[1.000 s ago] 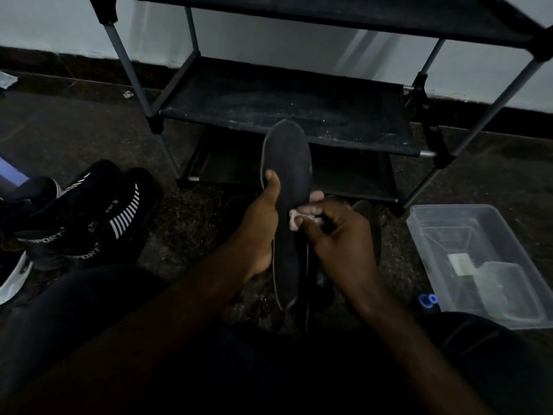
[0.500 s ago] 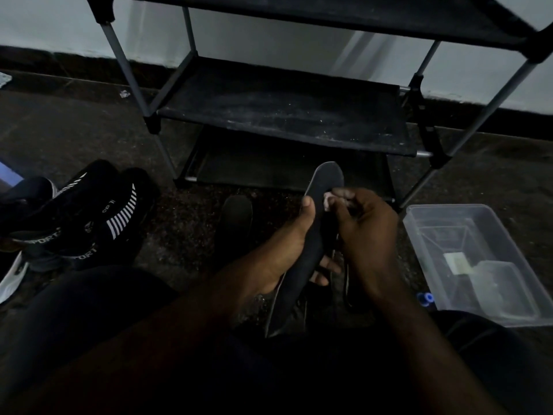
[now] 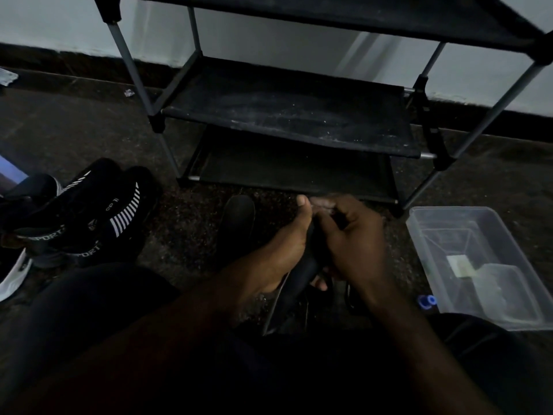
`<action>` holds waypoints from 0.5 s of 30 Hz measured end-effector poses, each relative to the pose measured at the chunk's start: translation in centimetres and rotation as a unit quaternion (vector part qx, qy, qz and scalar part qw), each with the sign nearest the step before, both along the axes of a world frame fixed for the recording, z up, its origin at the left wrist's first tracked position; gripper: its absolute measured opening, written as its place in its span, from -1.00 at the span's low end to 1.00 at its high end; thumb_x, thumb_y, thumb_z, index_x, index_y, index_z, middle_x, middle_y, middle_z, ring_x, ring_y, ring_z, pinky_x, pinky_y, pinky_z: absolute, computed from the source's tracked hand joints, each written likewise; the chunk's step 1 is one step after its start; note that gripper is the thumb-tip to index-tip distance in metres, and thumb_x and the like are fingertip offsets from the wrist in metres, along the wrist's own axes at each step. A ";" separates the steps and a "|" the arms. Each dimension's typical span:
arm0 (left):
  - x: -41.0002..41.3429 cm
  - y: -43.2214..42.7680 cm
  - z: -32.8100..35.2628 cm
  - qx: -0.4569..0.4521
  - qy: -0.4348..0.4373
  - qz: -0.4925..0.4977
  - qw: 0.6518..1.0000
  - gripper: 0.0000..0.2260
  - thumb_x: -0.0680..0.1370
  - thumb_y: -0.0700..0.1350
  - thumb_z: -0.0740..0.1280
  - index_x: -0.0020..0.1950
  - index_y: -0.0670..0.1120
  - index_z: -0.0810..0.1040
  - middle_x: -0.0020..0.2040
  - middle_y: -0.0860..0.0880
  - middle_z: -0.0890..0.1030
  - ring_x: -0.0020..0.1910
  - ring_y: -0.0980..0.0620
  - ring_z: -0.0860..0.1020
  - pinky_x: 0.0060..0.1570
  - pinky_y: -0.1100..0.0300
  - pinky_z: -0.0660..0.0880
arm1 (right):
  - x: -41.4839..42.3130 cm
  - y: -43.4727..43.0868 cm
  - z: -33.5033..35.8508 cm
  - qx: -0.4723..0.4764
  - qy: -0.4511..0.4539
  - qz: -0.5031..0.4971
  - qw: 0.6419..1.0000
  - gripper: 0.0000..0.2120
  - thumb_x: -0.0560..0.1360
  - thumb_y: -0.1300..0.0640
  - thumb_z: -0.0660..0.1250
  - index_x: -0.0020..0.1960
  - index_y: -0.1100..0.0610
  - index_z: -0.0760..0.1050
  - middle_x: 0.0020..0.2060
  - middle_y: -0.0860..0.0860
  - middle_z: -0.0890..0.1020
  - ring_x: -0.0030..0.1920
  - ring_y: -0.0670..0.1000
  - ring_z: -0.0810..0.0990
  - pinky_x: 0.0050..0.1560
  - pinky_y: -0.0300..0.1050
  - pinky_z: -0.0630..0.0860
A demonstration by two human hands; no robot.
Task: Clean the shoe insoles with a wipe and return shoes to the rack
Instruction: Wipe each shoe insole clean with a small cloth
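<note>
My left hand (image 3: 284, 250) grips a dark insole (image 3: 294, 283) low over the floor, its lower end pointing toward my lap. My right hand (image 3: 356, 244) closes over the insole's upper end; the wipe seen in it before is hidden under the fingers. A second dark insole or shoe toe (image 3: 238, 217) lies on the floor just left of my hands. The black shoe rack (image 3: 287, 115) stands ahead with bare shelves. Black sport shoes with white stripes (image 3: 89, 217) sit on the floor at the left.
A clear plastic box (image 3: 466, 253) with a small packet inside lies on the floor at the right, a blue cap (image 3: 428, 301) beside it. A white shoe sole (image 3: 13, 277) shows at the far left edge. My dark-clothed legs fill the bottom.
The insole has come down from upright in front of the rack to low between my hands. My right hand slid to its top end and covers it.
</note>
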State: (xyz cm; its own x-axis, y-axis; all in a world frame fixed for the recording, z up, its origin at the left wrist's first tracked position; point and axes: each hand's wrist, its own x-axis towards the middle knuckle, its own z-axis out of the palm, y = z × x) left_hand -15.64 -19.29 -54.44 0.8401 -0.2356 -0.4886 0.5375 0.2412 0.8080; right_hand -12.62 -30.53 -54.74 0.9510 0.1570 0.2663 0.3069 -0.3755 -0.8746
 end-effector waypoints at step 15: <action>2.3 2.5 0.3 0.016 0.021 0.189 0.982 -0.25 0.55 0.38 -0.07 0.08 -0.20 0.64 -0.03 -0.23 0.69 -0.05 -0.13 0.67 -0.01 0.08 0.61 | -1.5 1.5 -0.6 -0.041 -0.020 0.145 0.988 -0.88 0.49 0.27 0.42 -0.05 0.10 0.69 -0.15 -0.15 0.69 -0.12 -0.19 0.64 -0.04 -0.27 0.55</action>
State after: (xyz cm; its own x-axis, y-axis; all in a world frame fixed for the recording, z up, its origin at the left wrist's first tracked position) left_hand -13.33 -16.83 -54.15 0.8433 0.1059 -0.5269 0.4475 0.4046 0.7975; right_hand -14.17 -29.06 -55.39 0.8520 0.4434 0.2783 0.4457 -0.3357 -0.8298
